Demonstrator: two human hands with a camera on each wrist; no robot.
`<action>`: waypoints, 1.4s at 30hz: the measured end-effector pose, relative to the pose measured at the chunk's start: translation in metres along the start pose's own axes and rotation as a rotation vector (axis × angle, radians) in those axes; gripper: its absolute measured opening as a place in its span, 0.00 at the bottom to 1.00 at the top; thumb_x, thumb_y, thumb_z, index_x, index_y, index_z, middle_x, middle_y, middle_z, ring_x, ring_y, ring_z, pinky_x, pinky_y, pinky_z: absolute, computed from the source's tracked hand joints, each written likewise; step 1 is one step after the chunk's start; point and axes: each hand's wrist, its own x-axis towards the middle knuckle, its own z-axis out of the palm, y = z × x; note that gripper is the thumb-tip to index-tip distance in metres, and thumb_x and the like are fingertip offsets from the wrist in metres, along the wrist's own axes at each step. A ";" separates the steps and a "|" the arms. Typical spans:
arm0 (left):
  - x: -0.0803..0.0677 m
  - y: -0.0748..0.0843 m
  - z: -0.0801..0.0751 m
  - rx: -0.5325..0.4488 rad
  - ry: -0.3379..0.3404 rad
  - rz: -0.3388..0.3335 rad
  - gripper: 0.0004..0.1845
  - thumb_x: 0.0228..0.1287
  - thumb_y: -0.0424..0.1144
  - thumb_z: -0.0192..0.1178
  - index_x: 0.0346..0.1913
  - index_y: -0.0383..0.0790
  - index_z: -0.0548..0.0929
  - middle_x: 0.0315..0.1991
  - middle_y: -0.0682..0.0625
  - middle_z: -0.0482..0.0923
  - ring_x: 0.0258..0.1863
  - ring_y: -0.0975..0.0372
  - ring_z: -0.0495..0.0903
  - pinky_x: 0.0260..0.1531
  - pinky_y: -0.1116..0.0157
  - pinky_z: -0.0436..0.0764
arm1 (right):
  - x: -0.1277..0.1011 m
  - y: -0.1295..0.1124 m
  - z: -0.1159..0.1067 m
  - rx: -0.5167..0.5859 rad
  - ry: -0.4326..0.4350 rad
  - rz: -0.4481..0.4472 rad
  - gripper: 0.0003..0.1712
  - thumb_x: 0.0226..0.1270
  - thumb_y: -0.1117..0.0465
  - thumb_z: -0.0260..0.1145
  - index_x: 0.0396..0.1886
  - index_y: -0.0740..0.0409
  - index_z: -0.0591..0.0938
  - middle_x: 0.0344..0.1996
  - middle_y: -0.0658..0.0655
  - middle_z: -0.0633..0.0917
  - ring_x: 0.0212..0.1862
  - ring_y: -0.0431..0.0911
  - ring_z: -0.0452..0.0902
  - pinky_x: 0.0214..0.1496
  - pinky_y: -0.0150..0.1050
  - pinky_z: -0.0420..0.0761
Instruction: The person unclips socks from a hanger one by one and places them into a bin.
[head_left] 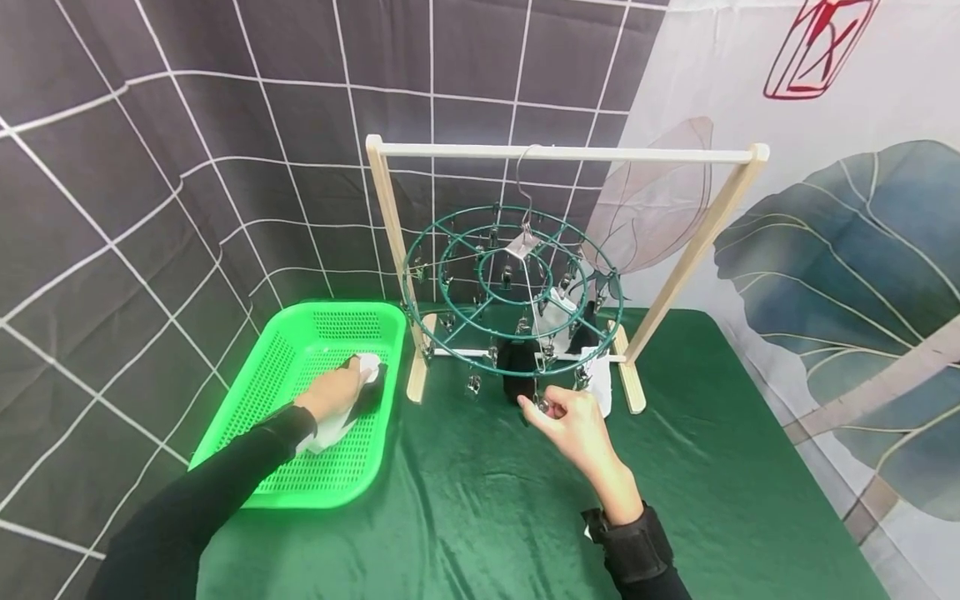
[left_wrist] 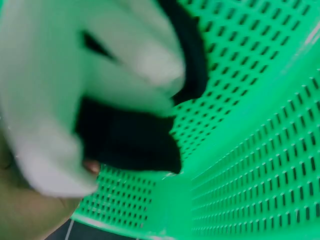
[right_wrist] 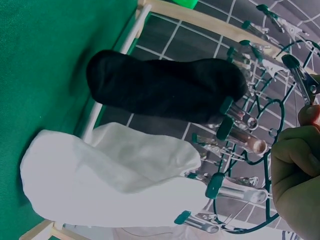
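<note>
Socks (head_left: 371,398): in basket (head_left: 300,501), near its right edge; likely light, limp; best taken by the cuff.
Left hand (head_left: 335,392): I grip the socks.
Right hand (head_left: 573,425): I pinch a clip (head_left: 542,406) below hanger's (head_left: 517,302) near edge.

Long black sleeves (head_left: 213,487); black wrist straps (head_left: 636,546), right showing white patch (head_left: 588,532).

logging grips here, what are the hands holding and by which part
Right hand: a clip, pinched at the metal end opposite its green tip. Left hand: white and black cloth, held part too blurred to tell.
</note>
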 end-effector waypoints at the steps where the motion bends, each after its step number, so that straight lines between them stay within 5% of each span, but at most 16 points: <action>1: 0.000 -0.001 0.003 -0.009 0.021 -0.004 0.32 0.76 0.53 0.29 0.65 0.26 0.55 0.32 0.34 0.78 0.27 0.46 0.80 0.22 0.55 0.78 | 0.000 0.000 0.000 0.003 -0.002 0.000 0.28 0.55 0.57 0.71 0.09 0.51 0.61 0.11 0.40 0.56 0.16 0.33 0.50 0.19 0.26 0.49; 6: -0.003 -0.003 0.014 0.059 0.102 0.042 0.31 0.76 0.53 0.35 0.63 0.25 0.56 0.33 0.32 0.79 0.34 0.37 0.80 0.33 0.46 0.79 | -0.001 0.000 0.000 0.003 -0.013 0.007 0.28 0.56 0.56 0.70 0.10 0.49 0.60 0.12 0.39 0.54 0.17 0.33 0.48 0.20 0.26 0.49; 13: -0.007 -0.002 0.023 0.069 0.176 0.050 0.28 0.75 0.52 0.39 0.56 0.26 0.63 0.33 0.31 0.78 0.35 0.36 0.79 0.35 0.44 0.78 | 0.000 -0.002 -0.001 0.005 -0.022 -0.005 0.27 0.56 0.56 0.70 0.10 0.49 0.61 0.12 0.39 0.54 0.17 0.33 0.47 0.21 0.26 0.48; 17: -0.008 -0.001 0.014 0.056 0.116 0.028 0.30 0.75 0.54 0.38 0.59 0.27 0.61 0.36 0.31 0.78 0.36 0.37 0.80 0.35 0.45 0.79 | 0.001 -0.003 -0.001 0.023 -0.029 0.015 0.27 0.56 0.56 0.70 0.10 0.49 0.61 0.12 0.39 0.55 0.17 0.33 0.48 0.20 0.26 0.49; 22: -0.003 0.013 -0.015 0.047 0.020 0.051 0.33 0.74 0.55 0.38 0.61 0.23 0.61 0.38 0.31 0.77 0.30 0.46 0.79 0.24 0.54 0.78 | 0.002 -0.002 -0.003 0.026 -0.031 0.029 0.27 0.57 0.57 0.70 0.10 0.49 0.62 0.12 0.39 0.55 0.16 0.34 0.49 0.20 0.27 0.50; 25: 0.003 0.028 -0.029 0.110 0.166 0.165 0.31 0.75 0.53 0.40 0.55 0.22 0.68 0.37 0.32 0.75 0.31 0.46 0.78 0.26 0.54 0.79 | 0.003 -0.001 -0.004 0.004 -0.029 0.023 0.26 0.57 0.56 0.69 0.10 0.49 0.62 0.11 0.39 0.56 0.16 0.34 0.49 0.19 0.27 0.50; 29: 0.007 0.056 -0.041 0.100 0.565 0.353 0.19 0.76 0.45 0.39 0.45 0.28 0.70 0.36 0.38 0.70 0.37 0.47 0.72 0.39 0.53 0.74 | 0.002 0.000 -0.004 -0.024 -0.027 0.022 0.25 0.58 0.55 0.69 0.10 0.48 0.63 0.11 0.39 0.56 0.16 0.34 0.50 0.19 0.27 0.51; 34: -0.001 0.102 -0.050 -0.095 1.007 0.708 0.10 0.67 0.33 0.42 0.40 0.28 0.70 0.36 0.38 0.69 0.38 0.47 0.68 0.42 0.52 0.68 | 0.001 0.001 -0.003 -0.028 -0.024 0.009 0.26 0.58 0.55 0.69 0.10 0.48 0.63 0.11 0.40 0.57 0.15 0.34 0.50 0.19 0.27 0.51; 37: -0.003 0.125 -0.051 -0.118 1.104 0.872 0.12 0.65 0.32 0.42 0.40 0.27 0.73 0.37 0.36 0.73 0.41 0.45 0.71 0.45 0.50 0.69 | 0.001 0.001 -0.002 -0.030 -0.024 0.005 0.26 0.57 0.55 0.69 0.10 0.47 0.63 0.11 0.40 0.57 0.15 0.34 0.50 0.19 0.27 0.51; 42: -0.001 0.150 -0.047 -0.125 1.073 0.989 0.14 0.67 0.34 0.43 0.29 0.32 0.76 0.25 0.43 0.74 0.31 0.49 0.73 0.39 0.55 0.72 | 0.001 0.000 -0.001 -0.028 -0.040 0.023 0.25 0.57 0.55 0.69 0.11 0.48 0.63 0.11 0.40 0.58 0.15 0.35 0.52 0.19 0.28 0.51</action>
